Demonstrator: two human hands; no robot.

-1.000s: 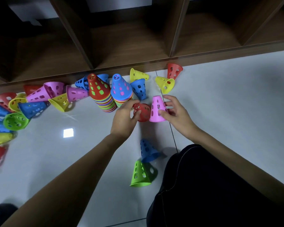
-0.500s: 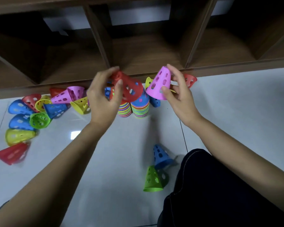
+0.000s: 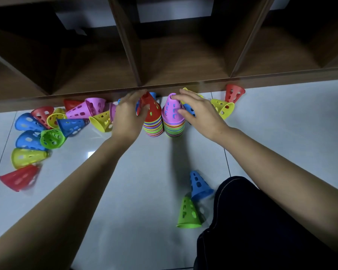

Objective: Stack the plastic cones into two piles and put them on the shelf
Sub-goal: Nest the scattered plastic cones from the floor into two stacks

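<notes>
Two piles of stacked coloured cones stand side by side on the floor in front of the shelf (image 3: 164, 88). A red cone (image 3: 151, 108) tops the left pile (image 3: 153, 128), and my left hand (image 3: 128, 115) grips it from the left. A pink cone (image 3: 173, 110) tops the right pile (image 3: 174, 129), and my right hand (image 3: 198, 111) holds it with the fingertips on its tip and side. Several loose cones lie tipped over to the left (image 3: 53, 138).
A blue cone (image 3: 199, 185) and a green cone (image 3: 188, 214) stand near my knee (image 3: 261, 221). A yellow cone (image 3: 223, 108) and a red cone (image 3: 233, 93) sit right of the piles. The wooden shelf compartments open behind the piles.
Both hands came down from the air; the red cone now sits on the left pile and the pink cone on the right pile.
</notes>
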